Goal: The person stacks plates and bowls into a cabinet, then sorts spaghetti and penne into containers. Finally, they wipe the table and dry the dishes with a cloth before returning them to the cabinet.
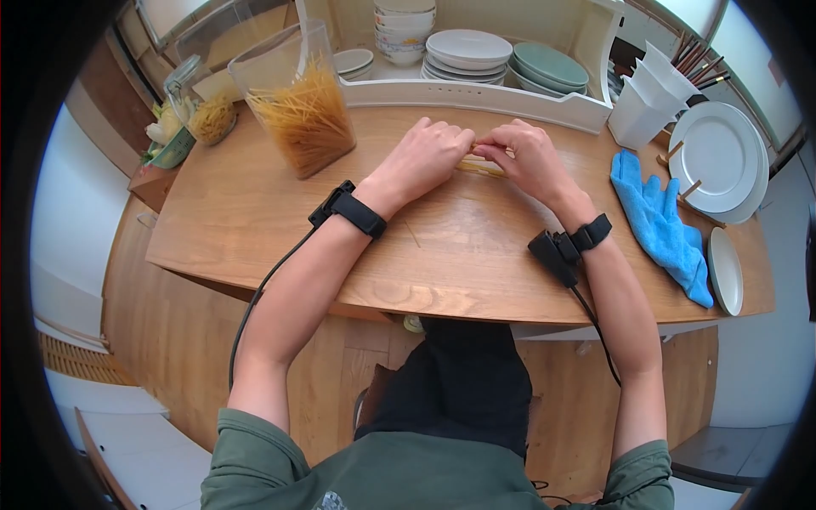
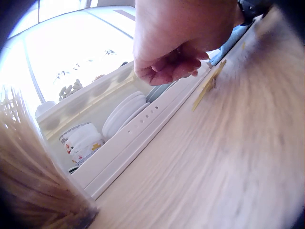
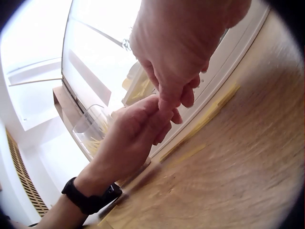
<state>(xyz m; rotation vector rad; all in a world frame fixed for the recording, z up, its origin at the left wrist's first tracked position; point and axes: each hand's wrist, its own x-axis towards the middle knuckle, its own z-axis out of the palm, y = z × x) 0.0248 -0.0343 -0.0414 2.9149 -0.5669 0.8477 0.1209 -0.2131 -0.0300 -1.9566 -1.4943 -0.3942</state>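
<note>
Both hands meet at their fingertips above the table (image 1: 340, 255). The left hand (image 1: 429, 157) has its fingers curled, as the left wrist view of that hand (image 2: 176, 43) also shows. From the other side, the right hand (image 1: 529, 157) brings curled thumb and fingers against it; in the right wrist view the right hand (image 3: 176, 47) touches the left hand (image 3: 126, 140). Whatever lies between the fingertips is too hidden to tell. Yellow pasta strands (image 1: 482, 169) lie on the wood just beneath, seen also as strands (image 2: 208, 88) and strands (image 3: 209, 117) in the wrist views.
A clear container (image 1: 297, 119) of long pasta and a glass jar (image 1: 211, 119) stand at left. Behind is a white rack (image 1: 476, 96) with bowls and plates. At right are a blue glove (image 1: 659, 225), white plates (image 1: 714, 157) and a white dish (image 1: 725, 270).
</note>
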